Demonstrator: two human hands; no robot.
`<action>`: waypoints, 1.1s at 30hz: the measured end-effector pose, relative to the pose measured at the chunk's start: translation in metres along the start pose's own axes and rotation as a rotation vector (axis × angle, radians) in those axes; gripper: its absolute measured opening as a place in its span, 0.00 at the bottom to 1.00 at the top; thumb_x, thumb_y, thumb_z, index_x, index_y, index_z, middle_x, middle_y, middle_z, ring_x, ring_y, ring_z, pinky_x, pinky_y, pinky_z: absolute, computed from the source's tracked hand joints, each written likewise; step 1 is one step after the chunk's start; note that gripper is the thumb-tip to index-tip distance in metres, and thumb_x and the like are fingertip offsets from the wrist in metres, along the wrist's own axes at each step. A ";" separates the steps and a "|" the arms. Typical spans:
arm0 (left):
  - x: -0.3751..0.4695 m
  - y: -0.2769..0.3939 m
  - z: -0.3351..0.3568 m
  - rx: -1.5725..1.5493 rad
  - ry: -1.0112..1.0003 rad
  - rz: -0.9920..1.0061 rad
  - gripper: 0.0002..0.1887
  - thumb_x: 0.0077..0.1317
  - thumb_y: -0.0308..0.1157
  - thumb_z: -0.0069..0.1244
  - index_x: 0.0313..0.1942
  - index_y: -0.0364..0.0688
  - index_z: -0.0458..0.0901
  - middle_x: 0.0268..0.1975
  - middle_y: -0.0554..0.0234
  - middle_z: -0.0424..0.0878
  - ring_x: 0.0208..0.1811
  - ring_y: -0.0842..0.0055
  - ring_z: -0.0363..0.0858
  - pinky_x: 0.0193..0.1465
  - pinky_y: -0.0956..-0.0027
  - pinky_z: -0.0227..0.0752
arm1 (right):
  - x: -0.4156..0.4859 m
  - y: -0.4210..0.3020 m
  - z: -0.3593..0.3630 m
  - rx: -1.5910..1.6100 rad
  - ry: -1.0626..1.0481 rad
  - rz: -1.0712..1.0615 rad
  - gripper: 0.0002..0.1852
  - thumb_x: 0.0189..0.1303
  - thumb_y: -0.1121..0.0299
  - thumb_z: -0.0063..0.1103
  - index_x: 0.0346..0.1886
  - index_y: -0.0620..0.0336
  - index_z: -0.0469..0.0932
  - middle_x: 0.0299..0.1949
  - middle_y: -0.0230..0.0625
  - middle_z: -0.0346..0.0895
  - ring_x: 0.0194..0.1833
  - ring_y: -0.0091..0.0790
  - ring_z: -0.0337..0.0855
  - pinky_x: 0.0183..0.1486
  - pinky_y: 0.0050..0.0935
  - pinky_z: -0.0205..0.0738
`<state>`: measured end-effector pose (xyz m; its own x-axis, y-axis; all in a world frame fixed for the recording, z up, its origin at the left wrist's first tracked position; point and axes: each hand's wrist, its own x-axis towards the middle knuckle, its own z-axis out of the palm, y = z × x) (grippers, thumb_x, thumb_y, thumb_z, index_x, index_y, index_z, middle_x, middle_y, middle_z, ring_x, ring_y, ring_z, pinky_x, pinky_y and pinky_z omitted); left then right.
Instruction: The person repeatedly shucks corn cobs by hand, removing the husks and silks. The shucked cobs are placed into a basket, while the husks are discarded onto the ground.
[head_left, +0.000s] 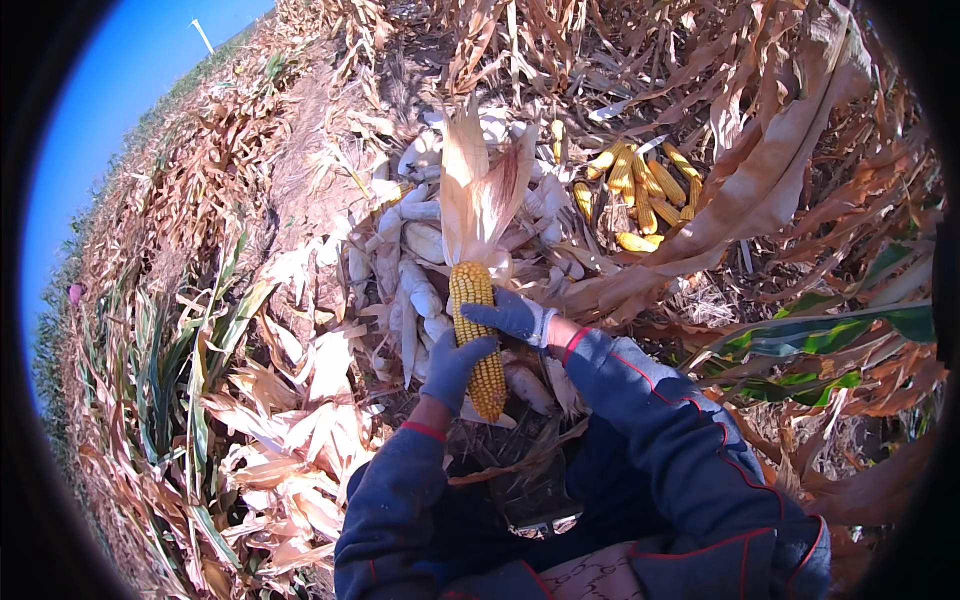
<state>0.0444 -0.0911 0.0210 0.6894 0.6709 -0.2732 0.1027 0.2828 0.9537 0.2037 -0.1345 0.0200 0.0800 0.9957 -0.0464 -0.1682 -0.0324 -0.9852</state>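
A yellow ear of corn (474, 330) is held in front of me, its kernels bare along the whole visible length. Dry husk leaves (480, 180) still hang from its far end and fan out away from me. Wrapped around the lower part is my left hand (454, 367) in a grey work glove, thumb across the kernels. My right hand (517, 315), gloved the same way, grips the ear from the right, its thumb laid over the middle. Beneath lies a heap of corn ears in pale husks (420, 289).
Several husked yellow ears (645, 187) lie piled at the upper right. Loose dry husks (315, 442) are heaped at the left. A long dry corn leaf (780, 165) arches across the right side, near green leaves (832, 337). Standing dry stalks (517, 45) rise at the back.
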 end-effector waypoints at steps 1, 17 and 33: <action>-0.001 0.006 -0.003 -0.037 0.001 -0.081 0.21 0.54 0.39 0.58 0.43 0.33 0.77 0.36 0.62 0.81 0.30 0.77 0.80 0.32 0.73 0.73 | 0.000 0.001 0.002 0.055 -0.033 0.005 0.27 0.59 0.54 0.59 0.55 0.64 0.69 0.45 0.33 0.75 0.44 0.22 0.74 0.47 0.24 0.71; 0.027 0.017 -0.022 -0.574 0.438 0.187 0.27 0.58 0.37 0.59 0.54 0.33 0.71 0.49 0.58 0.76 0.46 0.74 0.76 0.48 0.71 0.72 | -0.037 -0.031 0.068 -1.348 0.174 -0.121 0.49 0.41 0.63 0.67 0.67 0.63 0.48 0.43 0.53 0.70 0.43 0.53 0.77 0.41 0.44 0.73; 0.010 0.038 -0.023 -0.693 0.086 0.122 0.21 0.54 0.27 0.59 0.49 0.35 0.74 0.44 0.62 0.78 0.43 0.73 0.78 0.47 0.68 0.73 | -0.032 -0.017 0.044 -0.664 0.149 0.023 0.44 0.35 0.45 0.72 0.53 0.66 0.67 0.43 0.48 0.77 0.45 0.44 0.80 0.49 0.35 0.73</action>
<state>0.0390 -0.0580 0.0515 0.6050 0.7692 -0.2056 -0.4715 0.5541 0.6861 0.1603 -0.1622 0.0453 0.2266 0.9730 -0.0442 0.4634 -0.1476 -0.8738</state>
